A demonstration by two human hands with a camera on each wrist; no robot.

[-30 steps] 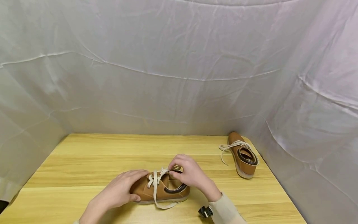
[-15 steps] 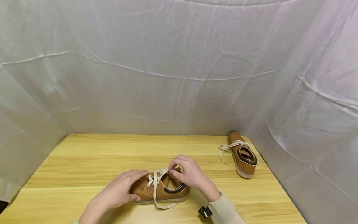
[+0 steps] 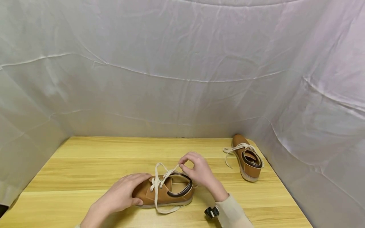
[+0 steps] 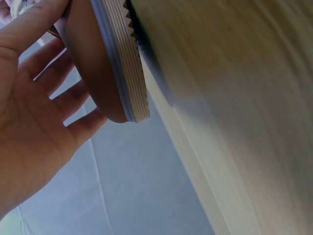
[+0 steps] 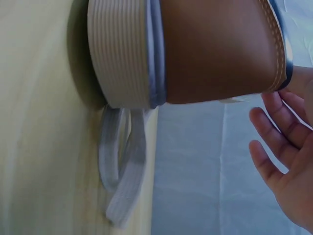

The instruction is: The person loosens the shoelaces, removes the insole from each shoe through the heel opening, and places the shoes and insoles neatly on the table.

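Observation:
A brown leather shoe [image 3: 169, 199] lies on the table, toe to the left. My left hand [image 3: 121, 193] holds its toe end, thumb on the near side and fingers on the far side; in the left wrist view the hand [image 4: 36, 112] spans the toe beside the ridged sole [image 4: 132, 73]. Above the shoe's opening, my right hand [image 3: 199, 170] pinches a cream shoelace [image 3: 172, 171] between thumb and forefinger, drawn up from the eyelets. Seen from the right wrist, its other fingers [image 5: 266, 159] are spread loosely behind the heel [image 5: 215, 54]. The pinch itself is hidden there.
A second brown shoe [image 3: 252, 171] with its lace trailing left stands at the table's back right. Grey cloth walls [image 3: 176, 101] enclose the wooden table [image 3: 114, 152]. A loose lace end [image 3: 171, 209] lies along the near side of the shoe, and a small black device [image 3: 211, 212] sits at the right cuff.
My right hand has moved up and right from the shoe's tongue, raising the lace with it. A lace loop now stands higher over the shoe. The left hand has stayed put.

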